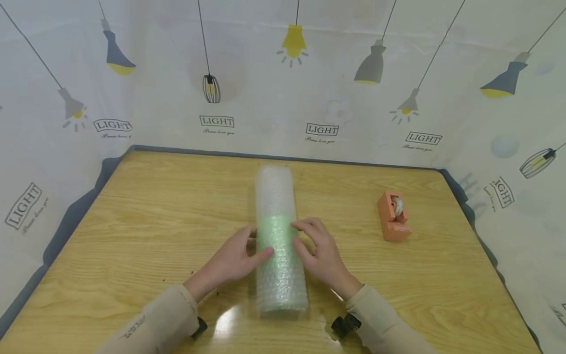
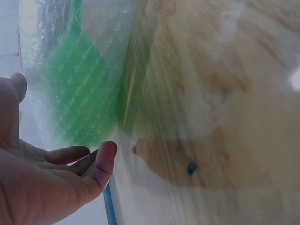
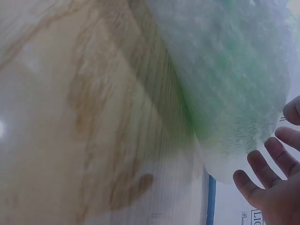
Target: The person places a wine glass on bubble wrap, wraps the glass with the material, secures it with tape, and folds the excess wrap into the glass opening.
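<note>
Long beige left sleeve [image 1: 161, 314] with small dark lettering [image 1: 134, 327], matching beige right sleeve [image 1: 386, 319], small black left wrist camera [image 1: 201, 328], blocky black right wrist camera [image 1: 346, 325], bare left hand [image 1: 236, 254], bare right hand [image 1: 322, 250]

You have room to pass over the counter [image 1: 177, 196] at left of frame, and between the bubble-wrapped roll [image 1: 276, 191] at centre and the orange tape dispenser [image 1: 389, 223] at right. The roll blocks any low crossing between your hands, left [image 1: 236, 255] and right [image 1: 325, 253]. The printed backdrop [image 1: 256, 98] bars the top; clearance under the roll's sides is hard to judge, the wrist views being blurred.
</note>
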`<move>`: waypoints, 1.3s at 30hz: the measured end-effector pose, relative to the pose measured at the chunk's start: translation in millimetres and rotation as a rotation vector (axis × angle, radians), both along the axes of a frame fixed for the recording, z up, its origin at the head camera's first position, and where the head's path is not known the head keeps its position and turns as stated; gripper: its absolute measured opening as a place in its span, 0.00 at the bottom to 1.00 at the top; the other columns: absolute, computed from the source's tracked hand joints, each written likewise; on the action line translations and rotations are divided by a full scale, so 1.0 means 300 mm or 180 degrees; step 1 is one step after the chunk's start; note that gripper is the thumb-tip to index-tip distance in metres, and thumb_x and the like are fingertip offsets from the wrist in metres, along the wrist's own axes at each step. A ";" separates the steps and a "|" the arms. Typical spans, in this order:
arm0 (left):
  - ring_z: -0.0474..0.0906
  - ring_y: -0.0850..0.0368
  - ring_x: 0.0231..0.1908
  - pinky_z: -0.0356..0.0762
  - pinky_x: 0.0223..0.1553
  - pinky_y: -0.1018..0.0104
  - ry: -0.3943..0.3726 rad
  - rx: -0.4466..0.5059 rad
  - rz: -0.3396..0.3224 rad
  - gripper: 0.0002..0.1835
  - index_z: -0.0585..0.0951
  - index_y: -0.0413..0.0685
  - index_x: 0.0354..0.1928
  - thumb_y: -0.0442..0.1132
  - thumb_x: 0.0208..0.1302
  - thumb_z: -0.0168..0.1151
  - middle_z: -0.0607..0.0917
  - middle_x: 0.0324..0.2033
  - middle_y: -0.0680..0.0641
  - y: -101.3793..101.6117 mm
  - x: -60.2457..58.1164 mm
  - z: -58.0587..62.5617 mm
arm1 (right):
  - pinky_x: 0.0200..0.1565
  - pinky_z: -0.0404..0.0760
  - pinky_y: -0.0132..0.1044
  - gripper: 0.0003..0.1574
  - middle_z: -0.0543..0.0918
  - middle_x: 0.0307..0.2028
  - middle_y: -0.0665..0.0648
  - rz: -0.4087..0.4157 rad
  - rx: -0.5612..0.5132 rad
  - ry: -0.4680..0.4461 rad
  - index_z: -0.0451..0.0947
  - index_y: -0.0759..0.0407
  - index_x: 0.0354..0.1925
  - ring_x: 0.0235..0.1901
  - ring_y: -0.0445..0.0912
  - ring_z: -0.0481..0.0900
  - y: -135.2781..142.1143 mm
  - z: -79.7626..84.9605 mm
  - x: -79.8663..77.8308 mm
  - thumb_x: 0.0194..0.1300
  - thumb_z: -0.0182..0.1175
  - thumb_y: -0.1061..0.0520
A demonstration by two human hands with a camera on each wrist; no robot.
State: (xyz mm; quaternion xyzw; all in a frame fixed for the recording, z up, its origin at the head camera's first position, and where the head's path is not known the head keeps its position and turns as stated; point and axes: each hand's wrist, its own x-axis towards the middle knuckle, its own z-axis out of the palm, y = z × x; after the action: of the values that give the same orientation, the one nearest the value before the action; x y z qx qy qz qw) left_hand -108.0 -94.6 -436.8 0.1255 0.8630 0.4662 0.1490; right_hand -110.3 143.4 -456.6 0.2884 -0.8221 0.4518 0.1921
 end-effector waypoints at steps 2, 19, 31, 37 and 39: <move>0.75 0.37 0.65 0.77 0.63 0.40 0.0033 -0.0112 0.0018 0.37 0.69 0.37 0.72 0.57 0.73 0.62 0.75 0.67 0.35 -0.004 0.001 0.004 | 0.53 0.86 0.48 0.19 0.82 0.48 0.62 0.0011 0.0010 0.0018 0.81 0.68 0.54 0.50 0.55 0.83 -0.002 0.000 -0.001 0.64 0.64 0.69; 0.68 0.37 0.67 0.78 0.60 0.37 0.0900 -0.0727 0.0013 0.50 0.63 0.45 0.78 0.64 0.62 0.70 0.66 0.71 0.34 0.022 0.032 0.088 | 0.52 0.86 0.50 0.22 0.82 0.49 0.62 0.0014 0.0107 -0.0077 0.80 0.70 0.55 0.49 0.57 0.82 -0.013 0.009 0.001 0.62 0.70 0.67; 0.74 0.36 0.63 0.79 0.59 0.39 0.0738 -0.0708 0.0077 0.51 0.63 0.47 0.78 0.63 0.60 0.73 0.63 0.72 0.36 0.024 0.035 0.076 | 0.49 0.89 0.43 0.29 0.78 0.58 0.70 0.0149 -0.0149 -0.1342 0.71 0.71 0.65 0.49 0.61 0.86 -0.025 0.020 0.012 0.71 0.65 0.61; 0.80 0.43 0.53 0.83 0.53 0.46 0.0561 -0.0477 0.0172 0.52 0.62 0.51 0.79 0.62 0.58 0.75 0.62 0.73 0.39 0.013 0.037 0.062 | 0.51 0.88 0.45 0.29 0.79 0.61 0.70 0.0158 -0.0213 -0.1816 0.71 0.67 0.68 0.51 0.61 0.87 -0.023 0.015 0.007 0.74 0.63 0.58; 0.80 0.47 0.49 0.84 0.50 0.49 0.0534 -0.0425 0.0202 0.52 0.62 0.52 0.79 0.61 0.58 0.76 0.62 0.73 0.39 0.011 0.036 0.058 | 0.52 0.87 0.47 0.28 0.79 0.61 0.70 0.0199 -0.0218 -0.1872 0.71 0.66 0.68 0.52 0.61 0.86 -0.021 0.012 0.006 0.75 0.62 0.57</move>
State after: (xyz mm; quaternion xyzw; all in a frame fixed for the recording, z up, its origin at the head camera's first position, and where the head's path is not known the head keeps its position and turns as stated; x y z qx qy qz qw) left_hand -97.2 -91.5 -419.6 0.1266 0.9051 0.4000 0.0694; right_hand -108.5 137.2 -453.0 0.1636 -0.8175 0.5491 -0.0587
